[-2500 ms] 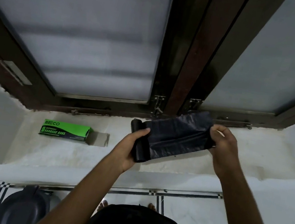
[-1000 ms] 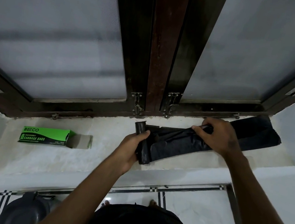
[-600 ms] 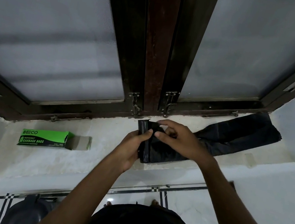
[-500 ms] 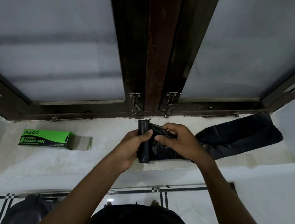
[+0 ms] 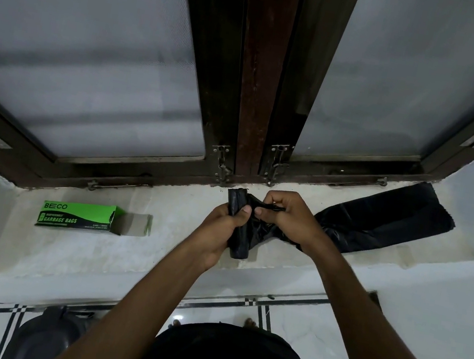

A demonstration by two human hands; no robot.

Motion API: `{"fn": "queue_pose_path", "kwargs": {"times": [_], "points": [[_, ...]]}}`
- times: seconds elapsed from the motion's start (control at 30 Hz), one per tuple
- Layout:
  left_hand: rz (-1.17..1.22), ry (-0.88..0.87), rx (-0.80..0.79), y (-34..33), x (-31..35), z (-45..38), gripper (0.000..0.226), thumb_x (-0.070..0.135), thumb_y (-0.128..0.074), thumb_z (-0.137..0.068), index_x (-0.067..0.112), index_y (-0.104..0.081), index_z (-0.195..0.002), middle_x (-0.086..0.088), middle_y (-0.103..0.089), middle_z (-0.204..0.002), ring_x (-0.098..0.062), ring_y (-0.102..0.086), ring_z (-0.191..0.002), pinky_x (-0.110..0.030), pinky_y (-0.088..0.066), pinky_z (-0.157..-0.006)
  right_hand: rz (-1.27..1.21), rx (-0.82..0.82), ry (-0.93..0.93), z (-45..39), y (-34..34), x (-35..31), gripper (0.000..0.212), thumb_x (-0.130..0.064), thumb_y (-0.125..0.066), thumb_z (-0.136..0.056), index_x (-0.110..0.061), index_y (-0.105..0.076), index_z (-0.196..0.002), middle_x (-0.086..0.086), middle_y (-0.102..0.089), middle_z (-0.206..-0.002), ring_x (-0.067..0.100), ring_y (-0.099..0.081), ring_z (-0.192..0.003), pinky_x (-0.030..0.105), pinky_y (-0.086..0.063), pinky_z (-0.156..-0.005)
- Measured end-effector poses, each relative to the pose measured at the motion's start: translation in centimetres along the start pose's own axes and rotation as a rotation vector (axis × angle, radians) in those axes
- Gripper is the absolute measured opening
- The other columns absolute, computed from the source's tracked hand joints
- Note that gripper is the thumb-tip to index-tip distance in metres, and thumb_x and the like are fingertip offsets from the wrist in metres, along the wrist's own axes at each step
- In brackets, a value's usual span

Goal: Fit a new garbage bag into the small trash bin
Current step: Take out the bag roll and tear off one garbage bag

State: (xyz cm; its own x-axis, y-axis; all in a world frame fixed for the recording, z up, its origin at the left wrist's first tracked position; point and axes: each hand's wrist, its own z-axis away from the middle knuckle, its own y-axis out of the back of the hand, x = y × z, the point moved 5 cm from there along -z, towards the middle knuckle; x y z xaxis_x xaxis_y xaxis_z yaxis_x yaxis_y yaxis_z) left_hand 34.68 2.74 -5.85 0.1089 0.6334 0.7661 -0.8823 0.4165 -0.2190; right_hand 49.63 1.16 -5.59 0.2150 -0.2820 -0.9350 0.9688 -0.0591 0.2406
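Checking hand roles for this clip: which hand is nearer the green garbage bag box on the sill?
Left. The left hand grips the bag roll to the right of the green box; the right hand pinches the unrolled bag farther right.

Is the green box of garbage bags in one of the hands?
No, the green box lies alone on the sill, apart from both hands.

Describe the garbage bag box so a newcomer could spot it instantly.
Below the dark-framed window runs a pale sill. On its left part, apart from both hands, lies the garbage bag box: the only bright green thing there, its right-hand flap open.
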Motion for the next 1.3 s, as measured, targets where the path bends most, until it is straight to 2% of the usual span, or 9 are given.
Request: {"fn": "queue_pose_path", "kwargs": {"times": [0.23,0.4,0.53,0.67,0.73,0.87,0.97,1.13,1.3], "points": [[0.032,0.01,0.012,0.8,0.2,0.1,0.03,0.023,-0.05,-0.103,0.009,-0.061,-0.127,-0.012,-0.069,-0.125,-0.028,-0.063,-0.118,-0.045,-0.046,-0.108,0.03,0.037,-0.011,-0.3,-0.6,-0.8,0.012,-0.012,-0.074,-0.084,-0.006,-0.068,-0.076,0.017,-0.066,-0.071,0.013,-0.06,-0.066,0.03,-0.046,-0.067],[0.098,-0.021,0.023,1.3,0.7,0.2,0.022,0.022,-0.051,-0.102,0.015,-0.065,-0.118,-0.01,-0.072,-0.119,-0.026,-0.066,-0.114,-0.043,-0.049,-0.105,0.031,-0.008,-0.018,-0.1,-0.4,-1.6,0.005,-0.016,-0.07,-0.088,-0.012,-0.073,-0.089,0.001,-0.072,-0.079,0.012,-0.067,-0.075,0.03,-0.051,-0.074],[0.086,-0.028,0.009,0.8,0.9,0.3,0.024,0.022,-0.051,-0.102,0.015,-0.065,-0.12,-0.008,-0.071,-0.121,-0.023,-0.066,-0.112,-0.04,-0.05,-0.102,0.064,-0.004,-0.026,-0.2,0.0,-1.8,0.008,-0.014,-0.068,-0.089,-0.013,-0.074,-0.093,0.005,-0.075,-0.089,0.021,-0.071,-0.087,0.038,-0.055,-0.083],[0.076,-0.057,-0.011,0.4,1.6,0.6,0.021,0.021,-0.052,-0.102,0.015,-0.064,-0.118,-0.005,-0.071,-0.114,-0.023,-0.064,-0.11,-0.039,-0.049,-0.099,0.464,0.291,-0.01,-0.9,2.0,-1.1,0.011,-0.023,-0.066,-0.089,-0.021,-0.075,-0.095,0.002,-0.075,-0.096,0.022,-0.068,-0.093,0.037,-0.054,-0.084],[0.091,-0.075,-0.016,0.3,2.2,0.7,0.017,0.019,-0.051,-0.102,0.016,-0.064,-0.112,-0.003,-0.071,-0.109,-0.022,-0.064,-0.107,-0.037,-0.049,-0.096,0.515,0.433,-0.026,-0.6,2.9,-0.6,0.013,-0.025,-0.064,-0.09,-0.02,-0.073,-0.098,0.006,-0.075,-0.097,0.027,-0.067,-0.095,0.034,-0.053,-0.081],[0.172,-0.062,0.012,0.2,2.2,0.4,0.019,0.02,-0.05,-0.102,0.013,-0.063,-0.113,-0.01,-0.068,-0.118,-0.027,-0.062,-0.114,-0.036,-0.053,-0.089,0.655,0.496,0.093,-0.3,2.5,-0.8,0.018,-0.028,-0.058,-0.096,-0.014,-0.065,-0.104,0.011,-0.073,-0.093,0.033,-0.067,-0.089,0.028,-0.041,-0.067],[0.236,-0.073,0.057,0.5,2.3,0.4,0.022,0.021,-0.048,-0.103,0.011,-0.062,-0.117,-0.01,-0.067,-0.119,-0.028,-0.062,-0.115,-0.041,-0.051,-0.097,0.748,0.474,0.141,0.2,2.3,-1.0,0.034,-0.04,-0.046,-0.101,-0.01,-0.062,-0.095,0.013,-0.07,-0.083,0.036,-0.064,-0.08,0.032,-0.037,-0.061],[0.348,-0.07,0.157,1.6,2.3,0.0,0.016,0.022,-0.048,-0.103,0.015,-0.061,-0.107,-0.008,-0.067,-0.115,-0.027,-0.062,-0.114,-0.042,-0.048,-0.099,0.562,0.345,0.051,0.4,2.3,-1.6,0.034,-0.042,-0.032,-0.104,-0.021,-0.046,-0.082,0.0,-0.054,-0.075,0.024,-0.054,-0.076,0.031,-0.033,-0.067],[0.311,-0.039,0.169,1.2,1.9,0.1,0.024,0.027,-0.045,-0.104,0.016,-0.055,-0.123,-0.01,-0.065,-0.12,-0.03,-0.061,-0.114,-0.043,-0.052,-0.084,0.434,0.355,0.022,0.2,1.9,-2.2,0.038,-0.045,-0.039,-0.102,-0.017,-0.056,-0.082,0.001,-0.06,-0.074,0.02,-0.056,-0.073,0.031,-0.037,-0.065]]}}
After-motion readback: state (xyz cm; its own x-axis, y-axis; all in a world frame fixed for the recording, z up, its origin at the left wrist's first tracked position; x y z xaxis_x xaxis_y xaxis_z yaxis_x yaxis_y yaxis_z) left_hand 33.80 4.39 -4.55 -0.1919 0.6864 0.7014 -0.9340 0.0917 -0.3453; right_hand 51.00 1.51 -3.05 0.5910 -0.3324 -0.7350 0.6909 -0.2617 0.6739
